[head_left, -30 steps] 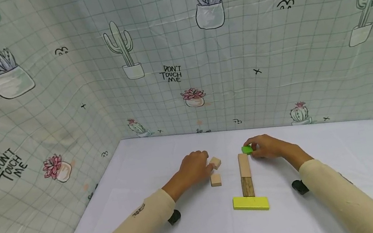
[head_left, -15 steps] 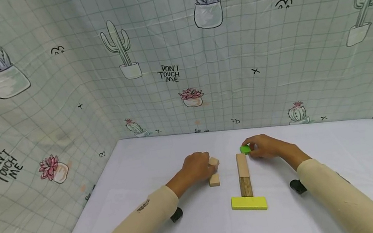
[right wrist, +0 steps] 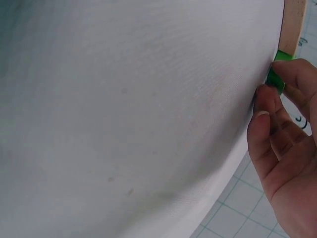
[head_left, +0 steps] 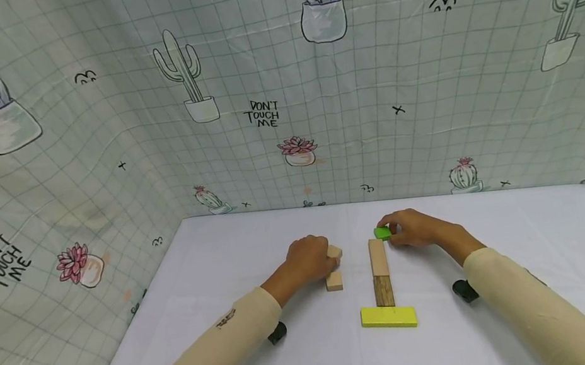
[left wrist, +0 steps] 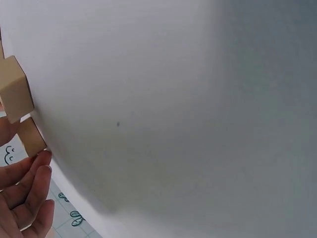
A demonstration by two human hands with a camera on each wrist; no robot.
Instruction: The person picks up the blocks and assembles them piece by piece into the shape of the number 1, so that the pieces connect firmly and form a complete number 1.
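My left hand (head_left: 310, 258) pinches a small plain wooden cube (head_left: 335, 252) between thumb and fingers. In the left wrist view that wooden cube (left wrist: 32, 138) shows between the thumb and fingertips. A second wooden cube (head_left: 334, 282) sits just nearer to me, below the thumb. At the far end of a row of blocks, my right hand (head_left: 412, 229) holds a green block (head_left: 382, 233) by its sides. The row runs toward me: a pale wooden block (head_left: 378, 257), a darker grained block (head_left: 383, 291), then a yellow block (head_left: 388, 316) laid crosswise.
A white-covered table (head_left: 320, 357) carries all the blocks. Behind and to the left hangs a grid-patterned cloth (head_left: 245, 171) with cactus drawings. Dark wrist devices (head_left: 465, 291) show under both sleeves.
My left hand has moved slightly right and its fingers have closed on the far wooden cube. The right hand stays on the green block. The head view has shifted a little.
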